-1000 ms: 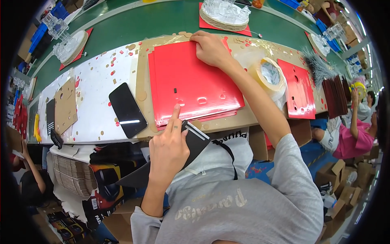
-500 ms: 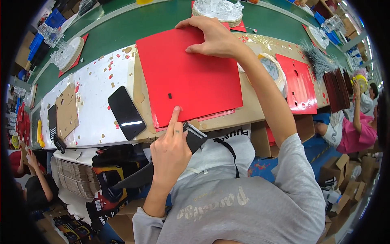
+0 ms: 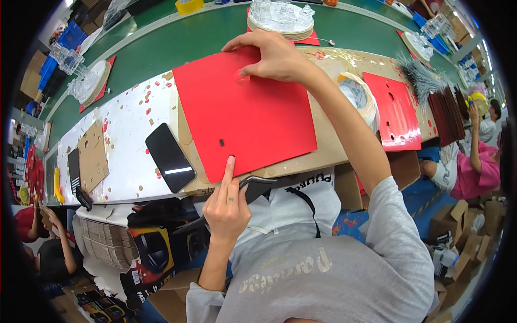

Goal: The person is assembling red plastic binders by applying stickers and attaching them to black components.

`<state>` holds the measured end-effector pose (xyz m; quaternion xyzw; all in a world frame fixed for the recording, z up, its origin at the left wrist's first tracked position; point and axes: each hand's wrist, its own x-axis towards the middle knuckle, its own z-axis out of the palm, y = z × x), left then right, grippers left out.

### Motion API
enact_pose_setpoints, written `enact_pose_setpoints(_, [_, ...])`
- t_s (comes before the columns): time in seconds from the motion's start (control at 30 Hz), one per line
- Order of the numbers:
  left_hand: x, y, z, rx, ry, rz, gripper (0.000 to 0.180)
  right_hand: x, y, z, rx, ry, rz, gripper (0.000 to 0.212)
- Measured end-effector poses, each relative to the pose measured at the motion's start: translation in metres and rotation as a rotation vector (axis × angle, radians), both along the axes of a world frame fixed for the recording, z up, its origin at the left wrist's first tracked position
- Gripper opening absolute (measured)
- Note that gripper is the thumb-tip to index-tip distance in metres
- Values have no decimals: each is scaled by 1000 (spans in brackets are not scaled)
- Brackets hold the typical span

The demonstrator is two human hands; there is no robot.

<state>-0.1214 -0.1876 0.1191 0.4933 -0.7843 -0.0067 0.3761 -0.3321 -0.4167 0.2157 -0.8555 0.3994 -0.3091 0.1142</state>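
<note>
A square red board (image 3: 253, 118) with a small dark slot lies before me at the table's near edge. At its far edge, my right hand (image 3: 274, 56) is closed on it, thumb on the upper face and fingers over the edge. My left hand (image 3: 229, 210) is closed round a dark flat strip (image 3: 257, 185) whose ends stick out on both sides. Its index finger stretches forward and touches a small hole near the board's front edge. Left of the board lies a black phone (image 3: 170, 157).
To the right are a tape roll (image 3: 360, 99), another red board with holes (image 3: 392, 110) and silvery tinsel (image 3: 423, 81). Brown card (image 3: 92, 156) lies left. A green conveyor (image 3: 210, 27) carries clear plastic pieces (image 3: 283, 19) on round bases. Co-workers sit at both sides.
The red board has come slightly nearer to me, and the red edges beneath its front no longer show. Both hands keep their places on it; the dark strip has tilted flatter.
</note>
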Motion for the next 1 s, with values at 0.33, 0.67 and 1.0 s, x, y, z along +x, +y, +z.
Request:
enact_pose_setpoints(0.33, [-2, 0, -3, 40, -6, 38, 19, 4, -6, 2, 98, -206, -66, 29])
enact_pose_setpoints(0.67, [-2, 4, -7, 63, 52, 11, 22, 6, 5, 1, -313, -118, -75, 17])
enact_pose_setpoints(1.0, [30, 54, 9, 173, 80, -82, 24, -100, 60, 73, -842, 101, -356, 22])
